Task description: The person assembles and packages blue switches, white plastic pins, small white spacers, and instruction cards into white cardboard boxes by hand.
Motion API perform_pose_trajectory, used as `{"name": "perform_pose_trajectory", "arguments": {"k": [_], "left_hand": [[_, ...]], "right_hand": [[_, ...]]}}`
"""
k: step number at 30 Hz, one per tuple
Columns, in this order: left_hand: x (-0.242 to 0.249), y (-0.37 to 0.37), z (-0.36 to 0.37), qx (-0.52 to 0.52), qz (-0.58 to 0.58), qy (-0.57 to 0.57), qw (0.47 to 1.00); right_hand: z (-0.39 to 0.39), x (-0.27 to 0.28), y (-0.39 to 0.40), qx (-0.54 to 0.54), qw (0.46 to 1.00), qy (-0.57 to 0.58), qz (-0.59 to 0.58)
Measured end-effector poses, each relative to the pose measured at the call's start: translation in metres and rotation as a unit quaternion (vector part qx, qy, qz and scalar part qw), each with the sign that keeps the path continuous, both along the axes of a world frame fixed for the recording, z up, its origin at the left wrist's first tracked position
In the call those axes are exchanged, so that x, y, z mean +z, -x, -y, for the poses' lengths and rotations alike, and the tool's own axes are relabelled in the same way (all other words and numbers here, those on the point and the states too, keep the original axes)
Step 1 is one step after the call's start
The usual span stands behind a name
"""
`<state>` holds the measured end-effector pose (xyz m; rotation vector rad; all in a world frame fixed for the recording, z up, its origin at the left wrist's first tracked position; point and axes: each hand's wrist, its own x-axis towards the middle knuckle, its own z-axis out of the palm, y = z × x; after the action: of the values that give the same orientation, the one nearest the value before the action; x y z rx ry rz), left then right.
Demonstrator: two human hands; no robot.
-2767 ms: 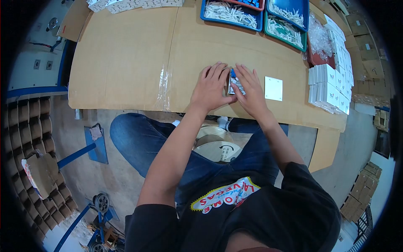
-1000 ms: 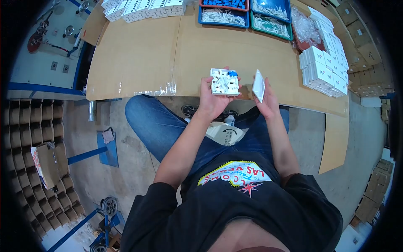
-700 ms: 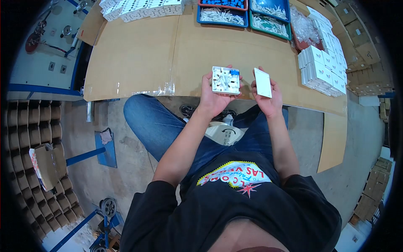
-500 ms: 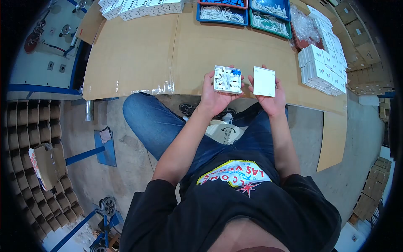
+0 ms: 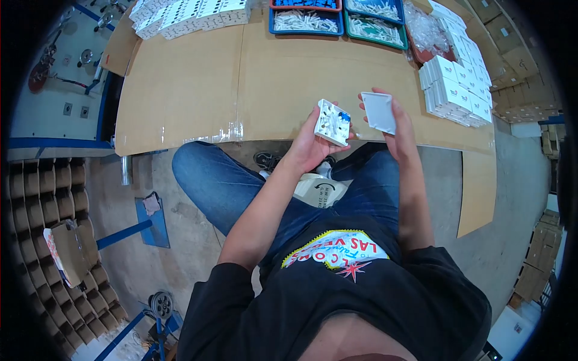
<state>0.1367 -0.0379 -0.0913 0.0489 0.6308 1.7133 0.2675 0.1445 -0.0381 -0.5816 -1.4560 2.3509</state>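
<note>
My left hand [image 5: 306,146] is closed around a square white plastic box [image 5: 328,125], whose face shows dark openings, small white pieces and a blue piece at one side. The box sits tilted above the table's near edge. In my right hand [image 5: 403,131] is a thin white square cover [image 5: 379,113], gripped at its sides and turned at an angle. A small gap separates the cover from the box. What the small pieces in the box are is too fine to make out.
The table [image 5: 180,90] is covered in brown cardboard. At its far side stand a blue tray [image 5: 306,32] and a green tray [image 5: 378,42] of white pieces. White box stacks [image 5: 454,90] stand right, more white boxes [image 5: 192,15] far left. A cardboard grid [image 5: 45,210] lies at left.
The box in my left hand has turned and tilted. My right hand has rotated the cover, which now leans with its rimmed side showing. The view has shifted slightly.
</note>
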Motion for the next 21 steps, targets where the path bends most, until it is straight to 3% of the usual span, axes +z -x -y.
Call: {"name": "perform_pose_trajectory", "arguments": {"k": [2,4,6,9,13,21], "left_hand": [[-0.003,-0.001,0.001,-0.005,-0.019,0.018,1.0],[-0.006,-0.003,0.001,-0.004,-0.049,0.032,0.998],[-0.004,-0.005,-0.003,0.003,-0.05,0.032,0.998],[0.002,-0.011,-0.002,0.03,-0.054,0.072,0.995],[0.003,-0.01,0.0,0.05,-0.063,0.13,0.988],[0.003,-0.01,-0.001,0.045,-0.07,0.133,0.988]], "right_hand": [[0.007,-0.012,0.0,-0.01,0.954,-0.296,0.042],[0.029,-0.025,0.003,-0.047,0.957,-0.285,0.021],[0.046,-0.028,0.003,-0.069,0.825,-0.561,-0.025],[0.059,-0.036,0.009,-0.046,0.783,-0.616,-0.069],[0.06,-0.041,0.014,-0.024,0.771,-0.631,-0.083],[0.06,-0.042,0.016,-0.037,0.76,-0.644,-0.077]]}}
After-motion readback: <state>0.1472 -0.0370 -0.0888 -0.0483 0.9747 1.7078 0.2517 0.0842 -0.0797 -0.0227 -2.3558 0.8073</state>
